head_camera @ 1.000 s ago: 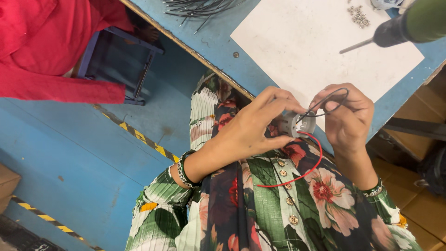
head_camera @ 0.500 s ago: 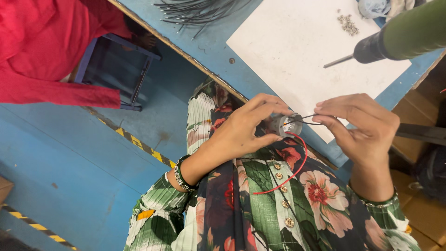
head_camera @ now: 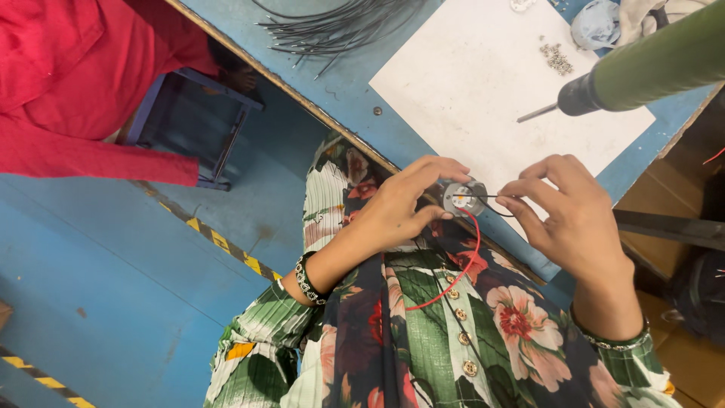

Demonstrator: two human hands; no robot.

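My left hand point(head_camera: 400, 208) grips a small round grey motor point(head_camera: 462, 198) just off the near edge of the blue table point(head_camera: 355, 91). A red wire point(head_camera: 453, 276) loops down from the motor over my flowered dress. A thin black wire point(head_camera: 495, 204) runs from the motor's face to my right hand point(head_camera: 570, 215), which pinches it between thumb and fingers. Both hands hover over my lap, close together.
A white sheet point(head_camera: 483, 83) lies on the table with small metal parts point(head_camera: 555, 59) on it. A green power screwdriver point(head_camera: 642, 64) hangs over the sheet. A bundle of black wires point(head_camera: 340, 26) lies at the table's far side. A person in red point(head_camera: 68, 83) sits by a stool point(head_camera: 192, 121).
My right hand has drawn away to the right of the motor, pulling the black wire out straighter. The view has shifted slightly; the left hand keeps its hold.
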